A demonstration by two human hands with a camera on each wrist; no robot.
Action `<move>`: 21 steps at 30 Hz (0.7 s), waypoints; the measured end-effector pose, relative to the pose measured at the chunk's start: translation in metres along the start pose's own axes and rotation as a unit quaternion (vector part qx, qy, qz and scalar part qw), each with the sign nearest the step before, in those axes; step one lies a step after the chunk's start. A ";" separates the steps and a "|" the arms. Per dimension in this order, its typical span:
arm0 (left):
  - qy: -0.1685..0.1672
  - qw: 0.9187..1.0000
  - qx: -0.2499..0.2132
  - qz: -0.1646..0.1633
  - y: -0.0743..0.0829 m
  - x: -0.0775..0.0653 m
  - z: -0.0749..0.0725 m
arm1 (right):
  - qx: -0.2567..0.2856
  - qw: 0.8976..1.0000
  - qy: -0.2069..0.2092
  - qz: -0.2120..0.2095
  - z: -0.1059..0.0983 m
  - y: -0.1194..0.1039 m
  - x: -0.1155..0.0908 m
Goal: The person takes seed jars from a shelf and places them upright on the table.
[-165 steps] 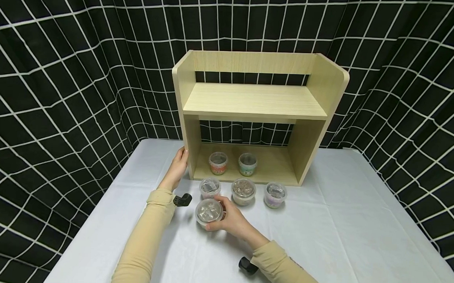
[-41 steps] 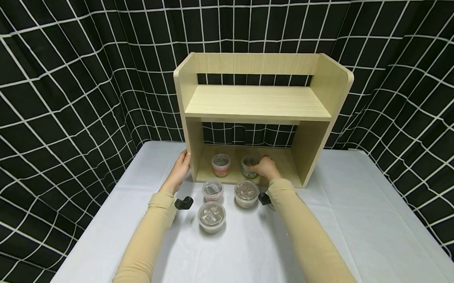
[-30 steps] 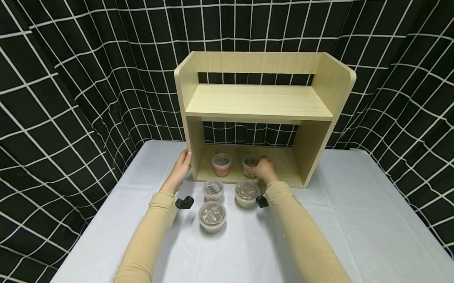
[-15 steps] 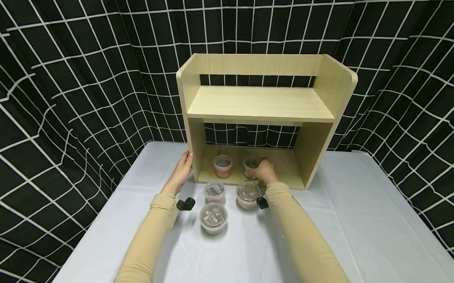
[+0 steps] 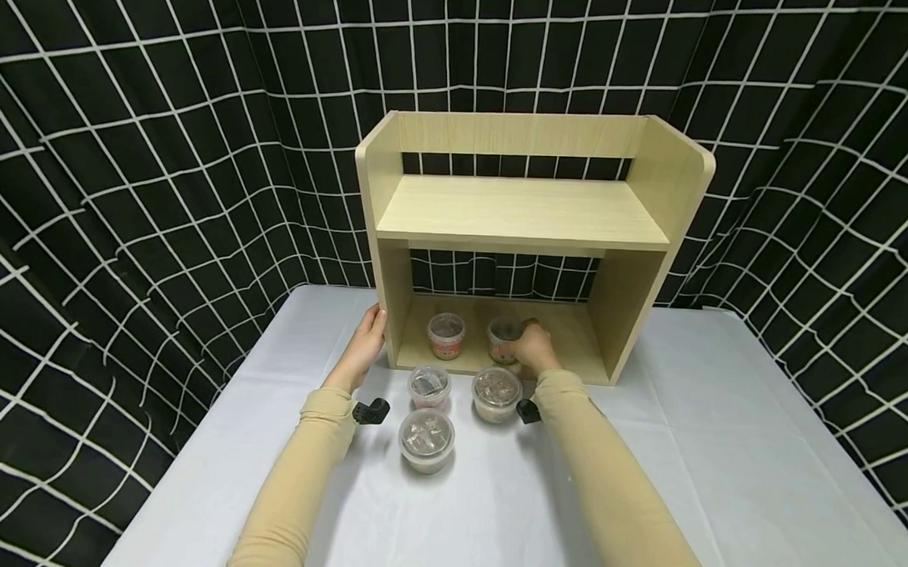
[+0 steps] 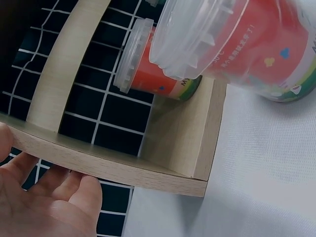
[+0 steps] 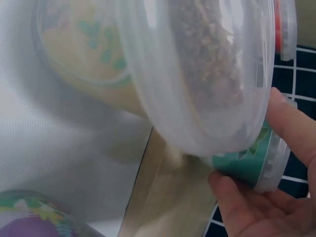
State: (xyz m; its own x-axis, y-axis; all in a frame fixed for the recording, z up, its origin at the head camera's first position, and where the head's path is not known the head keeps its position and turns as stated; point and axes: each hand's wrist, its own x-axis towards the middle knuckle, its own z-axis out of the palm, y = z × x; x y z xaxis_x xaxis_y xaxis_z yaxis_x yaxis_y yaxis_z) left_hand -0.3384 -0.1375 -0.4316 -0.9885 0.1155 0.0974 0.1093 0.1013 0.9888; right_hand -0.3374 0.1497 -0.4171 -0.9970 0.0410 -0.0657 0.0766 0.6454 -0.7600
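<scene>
Currently I watch the right hand (image 5: pixel 536 348) hold the green tub (image 7: pixel 253 160), grip curled round its sides, in the lower compartment (image 5: pixel 561 329) of the shelf unit (image 5: pixel 524 211), near the red tub (image 5: pixel 446 342); the left hand (image 5: pixel 360 349) rests against the unit's outer side, grip relaxed.

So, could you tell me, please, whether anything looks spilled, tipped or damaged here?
Nothing stands out: no spill, damage or toppled tub shows; the wooden shelf and red tub stand upright, and the right hand grips the green tub.
</scene>
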 end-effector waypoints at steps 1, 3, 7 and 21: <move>0.000 1.000 0.000 0.000 0.000 0.000 0.000 | -0.001 1.000 -0.001 -0.001 0.000 0.000 0.000; 0.001 1.000 0.000 0.001 -0.001 0.000 0.000 | 0.000 1.000 0.001 -0.005 -0.001 0.001 0.000; 0.001 1.000 0.000 0.001 -0.001 0.000 0.000 | 0.016 1.000 0.011 -0.017 -0.003 0.000 0.000; 0.008 1.000 0.002 -0.001 -0.003 0.000 0.001 | 0.118 0.991 0.048 -0.051 -0.009 -0.001 -0.004</move>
State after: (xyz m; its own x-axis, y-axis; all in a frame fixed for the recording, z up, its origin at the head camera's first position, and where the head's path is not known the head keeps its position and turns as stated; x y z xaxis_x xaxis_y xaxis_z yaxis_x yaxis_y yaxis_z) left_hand -0.3387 -0.1367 -0.4345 -0.9903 0.0987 0.0980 0.1083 0.1058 0.9885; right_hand -0.3331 0.1559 -0.4099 -0.9953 0.0640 0.0723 -0.0354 0.4545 -0.8901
